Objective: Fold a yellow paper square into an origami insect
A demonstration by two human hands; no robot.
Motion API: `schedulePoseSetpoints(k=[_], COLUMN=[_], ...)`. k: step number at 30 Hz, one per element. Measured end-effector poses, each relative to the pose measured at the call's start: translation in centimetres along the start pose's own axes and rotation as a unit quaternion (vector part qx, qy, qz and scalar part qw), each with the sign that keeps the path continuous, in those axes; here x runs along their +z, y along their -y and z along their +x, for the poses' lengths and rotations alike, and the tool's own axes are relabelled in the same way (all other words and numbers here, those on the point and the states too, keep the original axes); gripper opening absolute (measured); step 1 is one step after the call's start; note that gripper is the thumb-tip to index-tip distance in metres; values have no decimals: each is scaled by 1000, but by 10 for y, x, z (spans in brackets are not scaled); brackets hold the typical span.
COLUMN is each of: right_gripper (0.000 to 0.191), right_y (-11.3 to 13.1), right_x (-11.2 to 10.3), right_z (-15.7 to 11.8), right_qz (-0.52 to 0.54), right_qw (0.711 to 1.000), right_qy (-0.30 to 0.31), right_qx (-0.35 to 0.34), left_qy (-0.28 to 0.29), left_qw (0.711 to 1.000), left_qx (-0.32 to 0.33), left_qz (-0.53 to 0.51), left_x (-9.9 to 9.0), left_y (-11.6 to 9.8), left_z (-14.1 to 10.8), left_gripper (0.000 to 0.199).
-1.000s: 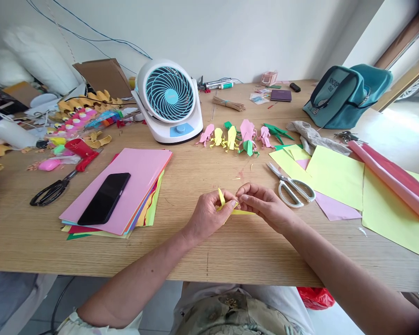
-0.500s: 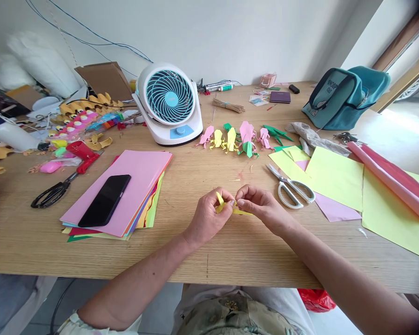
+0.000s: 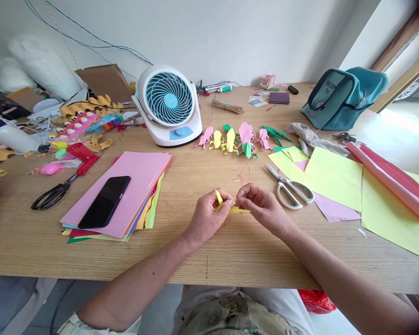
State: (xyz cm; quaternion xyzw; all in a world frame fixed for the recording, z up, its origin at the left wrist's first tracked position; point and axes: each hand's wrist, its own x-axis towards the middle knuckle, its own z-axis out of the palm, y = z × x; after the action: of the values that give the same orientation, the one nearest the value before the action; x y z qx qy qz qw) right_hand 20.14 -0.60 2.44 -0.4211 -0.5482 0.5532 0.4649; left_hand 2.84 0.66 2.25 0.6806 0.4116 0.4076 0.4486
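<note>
A small piece of folded yellow paper [image 3: 240, 211] with narrow points is between my hands, low over the wooden table. My left hand [image 3: 209, 215] pinches it between thumb and fingers; one point sticks up beside the index finger. Thumb and forefinger of my right hand [image 3: 260, 204] are closed at the paper's other side, where the fingertips hide the exact grip. Behind them stand several folded paper figures [image 3: 246, 134] in pink, yellow and green. White-handled scissors [image 3: 289, 187] lie just right of my right hand.
Left of my hands, a phone [image 3: 104, 202] rests on a stack of coloured paper [image 3: 145, 167]. A fan [image 3: 169, 104] stands behind. Yellow sheets [image 3: 335, 179] and a pink roll [image 3: 391, 181] lie at right, near a teal bag [image 3: 342, 100]. Black-handled scissors [image 3: 52, 195] lie left.
My fingers have shifted slightly on the yellow paper, and its upright point has tilted a little. Everything else stays in place.
</note>
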Motion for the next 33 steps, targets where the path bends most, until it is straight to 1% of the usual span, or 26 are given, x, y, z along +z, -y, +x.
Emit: schedulePoseSetpoints(k=[2, 4, 6, 9, 12, 15, 18, 21, 26, 30, 33], right_gripper=[30, 35, 38, 38, 23, 19, 17, 16, 15, 13, 14], right_y=[2, 3, 0, -9, -16, -17, -14, -10, -7, -8, -9], right_x=[-3, -5, -5, 2, 11, 15, 16, 15, 16, 15, 16], right_z=[-2, -4, -6, -6, -5, -5, -5, -6, -7, -8, -8], right_qz=[-3, -16, -54, -140, -200, -184, -144, -151, -215, -201, -188], right_qw=[1000, 998, 995, 988, 979, 982, 989, 987, 974, 976, 979], right_qy=[18, 55, 83, 68, 39, 30, 45, 56, 67, 67, 69], right_qx=[-1, -4, -2, -12, -24, -19, -3, 0, -37, -52, -49], left_qy=[-10, -25, -35, -43, -40, -25, -11, -5, -21, -29, -37], left_qw=[1000, 998, 996, 994, 995, 996, 993, 993, 997, 995, 994], left_qx=[-22, -38, -44, -42, -33, -35, -48, -52, -32, -22, -18], left_qz=[-18, -41, -67, -95, -83, -84, -111, -101, -65, -90, -103], left_x=[-1, -1, -1, 1, 2, 1, -1, -2, -1, 0, 2], left_y=[0, 1, 2, 2, 0, -2, -4, -6, -2, 1, 3], left_z=[1, 2, 3, 3, 2, 1, -1, -1, 2, 1, 0], left_gripper=[16, 16, 15, 13, 12, 15, 20, 19, 19, 19, 19])
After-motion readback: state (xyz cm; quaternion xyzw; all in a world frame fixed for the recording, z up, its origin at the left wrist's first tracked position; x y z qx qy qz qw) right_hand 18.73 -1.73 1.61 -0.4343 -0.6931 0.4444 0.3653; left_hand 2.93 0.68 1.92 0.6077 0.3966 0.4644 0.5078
